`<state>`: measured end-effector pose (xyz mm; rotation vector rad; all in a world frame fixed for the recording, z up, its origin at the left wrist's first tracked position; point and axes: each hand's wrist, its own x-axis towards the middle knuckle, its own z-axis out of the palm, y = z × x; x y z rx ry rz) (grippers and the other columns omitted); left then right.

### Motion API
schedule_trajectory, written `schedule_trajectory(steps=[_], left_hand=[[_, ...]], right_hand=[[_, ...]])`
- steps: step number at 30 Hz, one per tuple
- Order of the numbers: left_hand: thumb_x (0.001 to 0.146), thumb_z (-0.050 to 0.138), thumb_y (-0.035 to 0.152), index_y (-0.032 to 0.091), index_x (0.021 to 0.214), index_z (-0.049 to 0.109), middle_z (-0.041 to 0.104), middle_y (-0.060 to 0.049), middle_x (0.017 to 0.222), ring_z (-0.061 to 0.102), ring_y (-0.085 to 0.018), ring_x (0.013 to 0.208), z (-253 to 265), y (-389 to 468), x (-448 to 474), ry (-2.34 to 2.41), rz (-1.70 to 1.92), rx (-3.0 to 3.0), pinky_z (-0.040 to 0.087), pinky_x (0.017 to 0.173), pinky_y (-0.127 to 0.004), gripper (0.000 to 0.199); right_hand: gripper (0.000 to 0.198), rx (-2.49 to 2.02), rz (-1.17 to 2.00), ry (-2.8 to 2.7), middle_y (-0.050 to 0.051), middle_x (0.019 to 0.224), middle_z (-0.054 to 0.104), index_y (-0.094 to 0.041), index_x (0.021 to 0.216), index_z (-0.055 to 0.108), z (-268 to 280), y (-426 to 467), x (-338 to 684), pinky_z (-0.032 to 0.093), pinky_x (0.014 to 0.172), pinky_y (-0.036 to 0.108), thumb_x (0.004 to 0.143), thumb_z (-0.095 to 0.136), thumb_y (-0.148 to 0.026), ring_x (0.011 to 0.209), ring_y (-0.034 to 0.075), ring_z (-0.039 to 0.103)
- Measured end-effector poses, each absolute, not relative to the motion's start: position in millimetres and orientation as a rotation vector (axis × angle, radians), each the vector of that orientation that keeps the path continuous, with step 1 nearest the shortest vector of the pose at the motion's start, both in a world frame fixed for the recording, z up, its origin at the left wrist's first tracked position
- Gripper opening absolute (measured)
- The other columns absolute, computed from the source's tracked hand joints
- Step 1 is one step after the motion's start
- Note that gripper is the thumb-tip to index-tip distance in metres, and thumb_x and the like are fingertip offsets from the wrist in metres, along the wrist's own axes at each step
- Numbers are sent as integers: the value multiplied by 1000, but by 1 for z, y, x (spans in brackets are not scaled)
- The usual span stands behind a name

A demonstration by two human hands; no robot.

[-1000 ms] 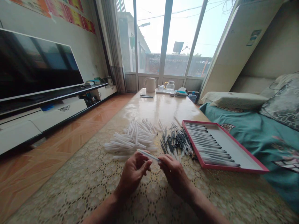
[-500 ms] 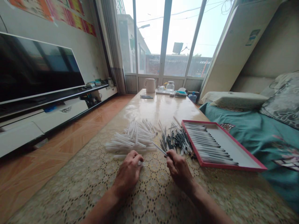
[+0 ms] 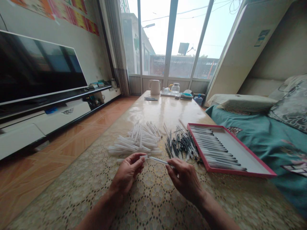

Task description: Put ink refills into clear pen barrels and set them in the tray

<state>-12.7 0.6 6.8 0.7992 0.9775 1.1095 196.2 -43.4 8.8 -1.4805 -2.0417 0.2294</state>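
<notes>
Left hand (image 3: 127, 169): thumb and fingertips pinched on a small white cap (image 3: 144, 157). Right hand (image 3: 184, 175): fingers closed round the rear of a slender pale pen (image 3: 158, 160), its tip pointing at the cap, just short of it. Both held above a flower-patterned tablecloth (image 3: 155, 201). Beyond left hand, a heap of white tubes (image 3: 136, 142); beyond right, a jumble of dark pen parts (image 3: 180, 145). To the right, a shallow pink-rimmed box (image 3: 242, 173), pale pens with dark ends (image 3: 216, 148) in a row along its left side. Writing: sticker (image 3: 262, 38) on a tall pale unit (image 3: 240, 54), too small to read; red-and-gold posters (image 3: 76, 14), lettering indistinct.
</notes>
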Motion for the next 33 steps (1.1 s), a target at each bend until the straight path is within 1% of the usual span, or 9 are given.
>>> schedule_trajectory(steps=[4,9,18,23,28,33], left_hand=[[62,77,28,15,84,67,63,0,67,51,-6,54,9,-2,-11,959,1093,815,38,51,-17,28],[63,75,29,14,80,65,60,1,61,47,-5,48,9,-1,-9,961,1034,873,33,46,-16,25],[66,73,29,14,81,65,58,2,60,45,-4,46,6,1,-9,933,1050,936,31,44,-17,23],[63,75,29,14,77,65,58,2,59,45,-4,46,8,-1,-8,945,1037,882,32,45,-17,23],[61,77,29,14,75,64,57,3,57,44,-4,44,6,0,-6,904,995,826,30,43,-16,24],[65,76,30,14,78,64,57,3,58,45,-4,44,1,-1,-1,900,1028,918,31,42,-16,24]], right_hand=[[21,-1501,200,-2038,1,71,57,-20,83,59,9,-43,197,33,60,22,90,42,-30,59,12,51],[19,-1496,189,-2065,0,70,56,-20,83,60,9,-44,197,33,59,21,89,45,-30,58,11,50],[19,-1423,127,-2123,1,73,59,-21,87,60,4,-41,199,31,59,21,92,43,-25,65,12,53],[19,-1405,24,-2178,1,73,59,-20,86,61,7,-38,200,30,59,22,93,43,-26,63,13,53],[18,-1374,-44,-2199,2,73,60,-20,88,60,8,-38,201,30,60,24,93,44,-24,65,13,52],[14,-1371,-170,-2303,2,71,61,-20,85,57,5,-38,198,28,60,26,92,45,-23,64,14,51]])
